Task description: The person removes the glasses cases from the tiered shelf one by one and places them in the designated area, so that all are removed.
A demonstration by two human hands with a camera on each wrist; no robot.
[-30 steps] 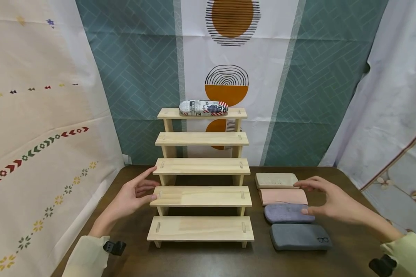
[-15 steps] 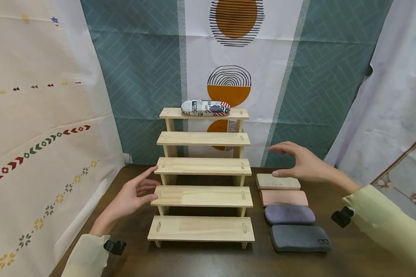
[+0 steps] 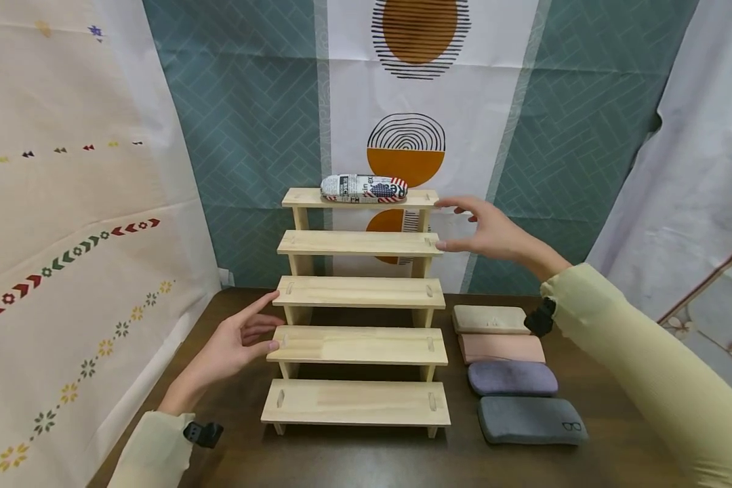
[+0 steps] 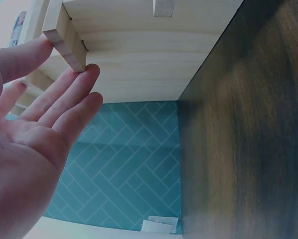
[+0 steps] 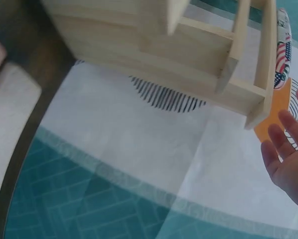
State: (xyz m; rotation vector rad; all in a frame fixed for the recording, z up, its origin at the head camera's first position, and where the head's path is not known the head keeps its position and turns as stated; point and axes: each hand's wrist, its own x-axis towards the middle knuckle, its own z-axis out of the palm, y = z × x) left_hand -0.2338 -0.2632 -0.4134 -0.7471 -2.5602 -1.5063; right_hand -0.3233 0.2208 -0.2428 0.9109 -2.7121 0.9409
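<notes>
A pale wooden stepped display stand [image 3: 354, 291] rises from the table, with a newspaper-print glasses case [image 3: 364, 188] lying along its top step. My left hand [image 3: 234, 346] is at the stand's left side, thumb and fingertips at the end of a lower step [image 4: 64, 40], index finger reaching up to the step above. At the upper right, my right hand [image 3: 491, 228] is raised beside the two top steps, thumb and fingers spread apart and holding nothing. The right wrist view catches this hand [image 5: 293, 159] near the printed case [image 5: 282, 52].
Right of the stand, flat cases lie in a column: beige [image 3: 491, 319], pink [image 3: 503, 348], purple [image 3: 512, 377] and dark grey with a glasses mark [image 3: 531, 420]. Patterned cloth [image 3: 256, 135] hangs behind the dark wooden table [image 3: 341, 464].
My right hand has moved up and left, from over the cases on the table to the right end of the top steps. My left hand stays at the stand's side.
</notes>
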